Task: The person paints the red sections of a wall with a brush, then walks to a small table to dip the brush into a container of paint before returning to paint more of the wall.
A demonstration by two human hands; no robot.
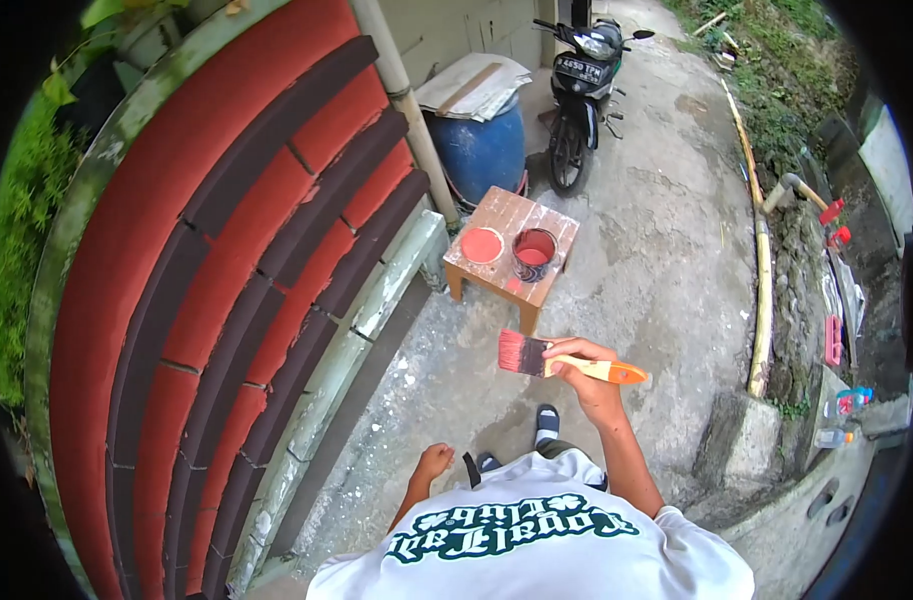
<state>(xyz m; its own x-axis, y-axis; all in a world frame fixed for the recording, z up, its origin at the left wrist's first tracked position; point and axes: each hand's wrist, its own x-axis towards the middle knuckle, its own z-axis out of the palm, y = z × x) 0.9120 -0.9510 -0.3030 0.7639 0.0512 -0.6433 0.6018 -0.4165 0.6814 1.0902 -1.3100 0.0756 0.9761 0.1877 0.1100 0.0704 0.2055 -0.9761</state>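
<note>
My right hand point(589, 376) is wrapped round the pale handle of a wide paintbrush point(523, 354), whose red-coated bristles point left and whose orange handle end points right. Low beside my body, my left hand point(438, 459) has its fingers curled in, and whether it holds anything is hidden. A small wooden table point(512, 205) beyond the brush bears an open can point(534, 254) with red paint inside and a round lid point(482, 245) coated in red. To the left, a wall point(127, 300) shows red panels between dark raised bands.
Behind the table stands a blue barrel point(480, 150) with flat sheets on top. A motorcycle point(580, 90) is parked on the concrete path point(667, 230). Bamboo poles point(764, 300) line the path's right edge, near plastic bottles point(834, 438). A pale ledge point(382, 300) runs along the wall's base.
</note>
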